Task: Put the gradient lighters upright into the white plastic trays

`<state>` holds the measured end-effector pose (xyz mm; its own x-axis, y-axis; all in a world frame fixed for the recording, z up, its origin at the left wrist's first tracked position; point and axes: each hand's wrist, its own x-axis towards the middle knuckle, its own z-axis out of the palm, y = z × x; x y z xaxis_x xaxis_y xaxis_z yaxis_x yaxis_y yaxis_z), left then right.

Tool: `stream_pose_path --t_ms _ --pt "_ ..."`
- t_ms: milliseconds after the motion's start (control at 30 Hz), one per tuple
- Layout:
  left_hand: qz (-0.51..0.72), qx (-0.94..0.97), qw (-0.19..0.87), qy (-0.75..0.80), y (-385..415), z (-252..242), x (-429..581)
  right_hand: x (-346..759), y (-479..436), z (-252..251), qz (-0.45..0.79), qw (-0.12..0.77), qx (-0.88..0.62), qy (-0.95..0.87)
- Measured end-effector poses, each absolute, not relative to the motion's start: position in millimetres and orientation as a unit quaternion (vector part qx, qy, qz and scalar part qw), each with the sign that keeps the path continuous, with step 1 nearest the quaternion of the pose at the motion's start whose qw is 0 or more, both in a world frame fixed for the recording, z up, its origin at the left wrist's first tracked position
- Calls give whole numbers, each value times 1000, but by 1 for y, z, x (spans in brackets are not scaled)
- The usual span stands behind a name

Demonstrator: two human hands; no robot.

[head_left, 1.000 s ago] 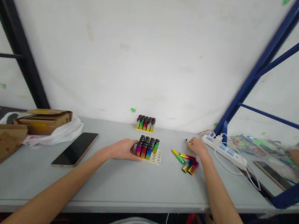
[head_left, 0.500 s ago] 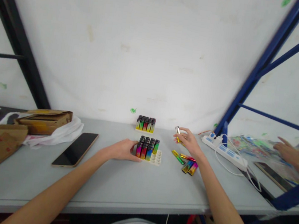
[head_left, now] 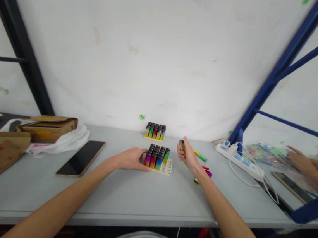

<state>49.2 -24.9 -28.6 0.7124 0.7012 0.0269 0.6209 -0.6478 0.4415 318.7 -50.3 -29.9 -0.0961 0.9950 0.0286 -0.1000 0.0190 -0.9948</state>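
My left hand (head_left: 130,158) is closed round the left side of a white holed tray (head_left: 167,169), thumb at the front and fingers partly hidden behind. Colourful lighters (head_left: 153,160) with black tops stand upright in it; the holes along its right side show bare. Just right of the tray, my right hand (head_left: 188,156) is closed on a lighter (head_left: 182,144), its dark top up and its yellowish lower end partly covered by the fingers. Beyond that wrist lie a green-yellow lighter (head_left: 200,156) and a few pink and red lighters (head_left: 207,171), partly hidden.
A second tray of lighters (head_left: 155,132) stands near the wall. To the left lie a phone (head_left: 82,159), a cardboard box (head_left: 49,128) and a white plastic bag (head_left: 78,137). A power strip (head_left: 241,161) with cables sits right, near another person's hands (head_left: 302,163).
My right hand has moved left towards the tray and turned, with the lighter now top up. The green-yellow loose lighter now lies farther back and right. My left hand stays put.
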Motion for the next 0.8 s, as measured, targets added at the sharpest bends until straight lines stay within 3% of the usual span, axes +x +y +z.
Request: stream_pose_path --t_ms 400,800 --pt "99 901 210 367 -22 -31 49 302 -54 -43 443 509 -491 -551" --pt "103 899 212 369 -24 -30 50 305 -54 -40 478 505 -488 -528"
